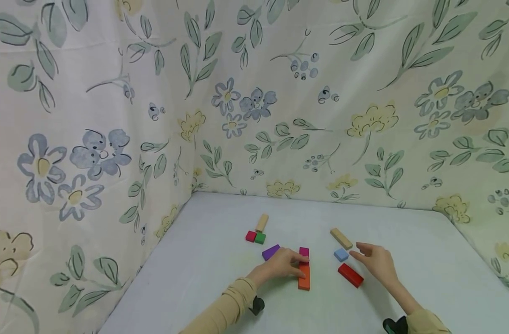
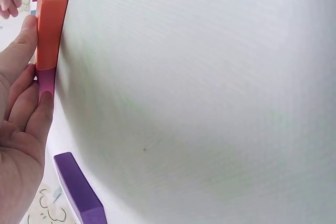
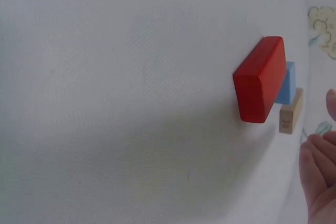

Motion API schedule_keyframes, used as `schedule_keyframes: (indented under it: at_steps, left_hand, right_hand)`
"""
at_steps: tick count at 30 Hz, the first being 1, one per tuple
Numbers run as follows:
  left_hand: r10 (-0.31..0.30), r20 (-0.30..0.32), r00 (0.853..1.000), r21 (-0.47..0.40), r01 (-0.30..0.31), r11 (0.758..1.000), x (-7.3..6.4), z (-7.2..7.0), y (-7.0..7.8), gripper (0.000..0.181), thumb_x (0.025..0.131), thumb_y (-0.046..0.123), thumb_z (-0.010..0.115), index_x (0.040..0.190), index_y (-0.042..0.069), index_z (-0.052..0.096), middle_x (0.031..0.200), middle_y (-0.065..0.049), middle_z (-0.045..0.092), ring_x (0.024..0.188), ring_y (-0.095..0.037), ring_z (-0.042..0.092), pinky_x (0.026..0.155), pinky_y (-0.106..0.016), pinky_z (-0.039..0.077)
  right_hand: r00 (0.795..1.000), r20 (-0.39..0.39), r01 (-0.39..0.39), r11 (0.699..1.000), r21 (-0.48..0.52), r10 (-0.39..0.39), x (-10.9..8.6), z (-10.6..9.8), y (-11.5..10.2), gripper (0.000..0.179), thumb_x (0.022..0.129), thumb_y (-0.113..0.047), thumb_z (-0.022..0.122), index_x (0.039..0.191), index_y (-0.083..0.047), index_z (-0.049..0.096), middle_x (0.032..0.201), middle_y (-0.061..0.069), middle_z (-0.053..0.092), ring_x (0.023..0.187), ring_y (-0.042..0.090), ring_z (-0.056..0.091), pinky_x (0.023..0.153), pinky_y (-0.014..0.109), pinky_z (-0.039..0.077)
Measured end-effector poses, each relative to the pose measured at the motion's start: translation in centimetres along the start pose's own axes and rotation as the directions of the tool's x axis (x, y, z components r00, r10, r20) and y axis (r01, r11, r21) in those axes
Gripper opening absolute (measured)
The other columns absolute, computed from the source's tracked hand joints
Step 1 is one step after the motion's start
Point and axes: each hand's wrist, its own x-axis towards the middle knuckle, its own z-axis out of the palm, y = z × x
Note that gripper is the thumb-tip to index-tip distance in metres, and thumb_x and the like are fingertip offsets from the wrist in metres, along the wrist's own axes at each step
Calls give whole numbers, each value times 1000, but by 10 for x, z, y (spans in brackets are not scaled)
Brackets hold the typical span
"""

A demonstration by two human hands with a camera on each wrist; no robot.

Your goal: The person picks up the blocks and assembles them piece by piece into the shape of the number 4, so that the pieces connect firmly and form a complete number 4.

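An orange block (image 1: 304, 278) and a magenta block (image 1: 304, 251) lie end to end on the white table. My left hand (image 1: 283, 265) reaches over their left side, thumb touching the orange block and other fingertips at the magenta block. A purple block (image 1: 270, 252) lies to the left, partly behind that hand. My right hand (image 1: 378, 264), fingers loosely bent and apart, hovers beside a light blue block (image 1: 341, 254) and a tan wooden block (image 1: 341, 238). It appears to hold nothing. Nearer the front, a red rectangular block (image 3: 262, 80) lies on the table.
Farther back on the left, a small red block (image 1: 251, 236) and a green block (image 1: 260, 238) sit side by side, with another tan block (image 1: 262, 222) behind them. Floral cloth (image 1: 279, 139) hangs along the back and left edges of the table (image 1: 187, 273).
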Motion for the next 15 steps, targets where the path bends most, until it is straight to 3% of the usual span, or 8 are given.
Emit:
schedule_keyframes:
  at_steps: [7,15]
  left_hand:
    - [9,4,1000,10,-9,1000,-1,0,1,45,78,25,77,122,18,66,123,4,66,111,0,57,92,-17,47]
    - [0,6,1000,2,0,1000,-1,1,0,46,78,25,77,122,18,66,124,5,65,112,-1,57,92,-18,47]
  right_hand:
    - [996,75,-52,999,7,51,5,12,7,44,86,-24,69,114,9,63,109,29,66,97,41,64,75,42,56]
    - [996,70,-56,998,-3,56,5,25,9,39,84,-20,71,111,8,65,103,24,70,90,34,66,73,42,55]
